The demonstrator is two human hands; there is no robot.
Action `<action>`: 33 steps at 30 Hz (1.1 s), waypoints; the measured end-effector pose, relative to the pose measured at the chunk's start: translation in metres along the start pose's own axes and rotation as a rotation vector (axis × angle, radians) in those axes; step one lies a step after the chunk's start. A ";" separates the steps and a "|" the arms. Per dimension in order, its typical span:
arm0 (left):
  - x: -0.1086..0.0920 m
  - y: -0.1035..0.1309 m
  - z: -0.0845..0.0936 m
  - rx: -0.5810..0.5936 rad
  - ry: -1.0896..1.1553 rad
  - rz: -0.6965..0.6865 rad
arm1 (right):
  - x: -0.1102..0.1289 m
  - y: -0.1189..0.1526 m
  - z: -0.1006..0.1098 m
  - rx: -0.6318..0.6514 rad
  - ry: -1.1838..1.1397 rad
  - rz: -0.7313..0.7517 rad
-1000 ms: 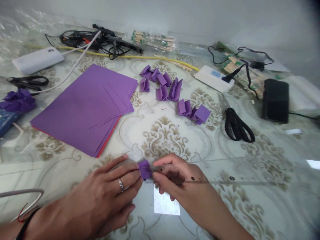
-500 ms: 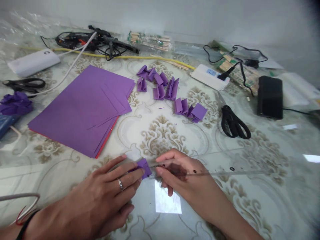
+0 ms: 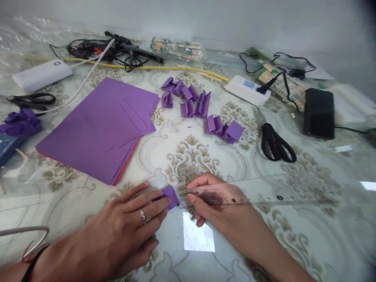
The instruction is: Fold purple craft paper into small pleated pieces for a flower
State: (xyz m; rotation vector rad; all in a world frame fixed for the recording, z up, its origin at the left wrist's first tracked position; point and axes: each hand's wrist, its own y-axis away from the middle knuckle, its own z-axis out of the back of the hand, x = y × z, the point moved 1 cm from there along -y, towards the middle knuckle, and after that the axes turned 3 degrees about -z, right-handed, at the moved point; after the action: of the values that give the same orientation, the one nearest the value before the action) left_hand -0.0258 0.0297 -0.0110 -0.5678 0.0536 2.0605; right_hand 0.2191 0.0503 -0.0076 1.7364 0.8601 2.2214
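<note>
On table (image 3: 152, 156) — left hand (image 3: 125, 223) (ringed) open, pressing small paper (image 3: 173, 196); right hand (image 3: 221, 203) pinching clear ruler (image 3: 264, 197).

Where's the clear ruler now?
Head view, near centre: the clear ruler is in the right hand, extending rightward from beside the purple piece at the left hand.

Matt purple paper sheets (image 3: 94, 125) are showing smooth faces; the clear plastic ruler (image 3: 261, 194) is gleaming; the patterned counter (image 3: 141, 231) is reflecting glossily.
</note>
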 end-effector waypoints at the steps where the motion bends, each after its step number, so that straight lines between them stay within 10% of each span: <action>1: 0.000 0.000 0.000 -0.005 0.003 0.001 | 0.000 0.000 0.000 -0.002 -0.008 -0.002; 10: -0.001 0.001 -0.001 -0.004 -0.007 -0.004 | -0.003 -0.002 0.002 -0.010 -0.005 -0.010; 18: 0.000 0.002 0.001 0.010 -0.013 0.000 | 0.007 0.001 0.014 -0.268 0.171 0.041; 33: 0.001 0.006 -0.007 0.023 -0.046 0.012 | -0.009 0.002 0.009 -0.091 0.037 0.192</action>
State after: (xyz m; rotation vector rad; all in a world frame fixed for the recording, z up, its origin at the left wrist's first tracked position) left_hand -0.0287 0.0261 -0.0185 -0.5070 0.0541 2.0814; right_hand 0.2304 0.0471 -0.0128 1.8091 0.6112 2.3789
